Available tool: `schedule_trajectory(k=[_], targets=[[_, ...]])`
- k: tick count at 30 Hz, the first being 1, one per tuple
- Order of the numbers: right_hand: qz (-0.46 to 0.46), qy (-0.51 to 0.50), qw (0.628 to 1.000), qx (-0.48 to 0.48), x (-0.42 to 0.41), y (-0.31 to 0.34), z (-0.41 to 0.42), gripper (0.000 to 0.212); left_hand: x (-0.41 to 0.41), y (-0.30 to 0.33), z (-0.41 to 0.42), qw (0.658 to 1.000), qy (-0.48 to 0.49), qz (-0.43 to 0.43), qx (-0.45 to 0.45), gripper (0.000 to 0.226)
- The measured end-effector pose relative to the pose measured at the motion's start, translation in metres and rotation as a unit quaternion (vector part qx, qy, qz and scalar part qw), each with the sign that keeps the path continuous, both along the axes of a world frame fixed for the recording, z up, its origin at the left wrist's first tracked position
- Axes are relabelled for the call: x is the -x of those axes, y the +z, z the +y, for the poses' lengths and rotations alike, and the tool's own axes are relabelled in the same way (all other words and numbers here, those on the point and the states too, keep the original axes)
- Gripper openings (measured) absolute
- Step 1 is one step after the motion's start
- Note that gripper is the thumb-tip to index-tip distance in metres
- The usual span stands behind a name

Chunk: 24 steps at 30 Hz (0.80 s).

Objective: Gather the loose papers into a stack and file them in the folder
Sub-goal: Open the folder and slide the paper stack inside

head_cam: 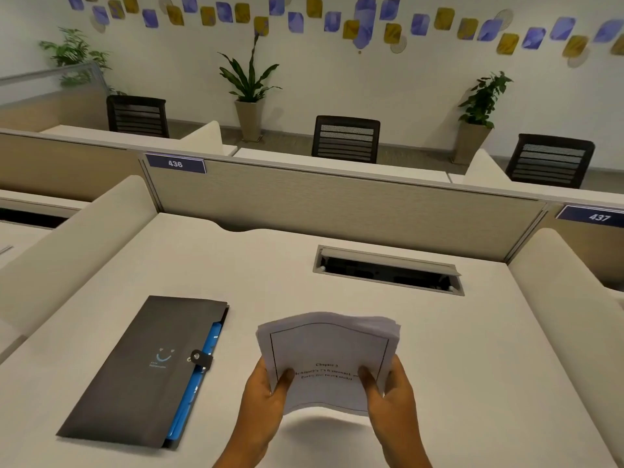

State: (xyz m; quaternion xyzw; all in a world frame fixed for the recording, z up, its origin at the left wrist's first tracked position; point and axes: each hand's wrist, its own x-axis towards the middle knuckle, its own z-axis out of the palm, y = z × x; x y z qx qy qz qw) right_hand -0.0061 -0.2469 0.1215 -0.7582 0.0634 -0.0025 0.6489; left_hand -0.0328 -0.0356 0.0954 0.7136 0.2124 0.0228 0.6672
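Observation:
A stack of white printed papers [329, 349] is held above the desk, bowed upward in the middle, its top sheet showing a thin black border and a few lines of text. My left hand [265, 396] grips the stack's near left edge, thumb on top. My right hand [390, 400] grips the near right edge the same way. The dark grey folder [145, 369] lies flat on the desk to the left of the papers, shut with a snap strap, with blue inner pockets showing along its right side.
The white desk [472, 349] has a grey cable hatch [388, 270] at the back right, its lid raised. A beige partition [337, 201] closes the far edge, and padded side dividers [77, 244] flank the desk. Chairs and potted plants stand beyond.

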Motion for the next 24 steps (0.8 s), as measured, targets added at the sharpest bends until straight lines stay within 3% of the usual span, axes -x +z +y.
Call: schedule_trajectory(k=[4, 9, 16, 20, 24], targets=[[0.029, -0.009, 0.999, -0.021, 0.015, -0.02, -0.001, 0.065, 0.006, -0.013, -0.008, 1.0, -0.017, 0.012, -0.011, 0.05], [0.037, -0.027, 0.999, -0.012, 0.022, -0.039, -0.004, 0.071, 0.01, -0.026, -0.007, 0.999, -0.019, 0.036, -0.017, 0.059], [0.074, -0.019, 0.997, 0.01, 0.017, -0.052, -0.002, 0.037, 0.009, -0.027, -0.004, 0.999, -0.037, 0.036, -0.015, 0.055], [0.08, -0.016, 0.996, 0.024, 0.013, -0.053, -0.007, 0.027, 0.01, -0.026, 0.007, 0.998, -0.062, 0.006, -0.021, 0.04], [0.086, -0.023, 0.994, 0.056, 0.008, -0.057, -0.016, 0.025, 0.014, -0.035, 0.043, 0.987, -0.056, -0.033, -0.147, 0.029]])
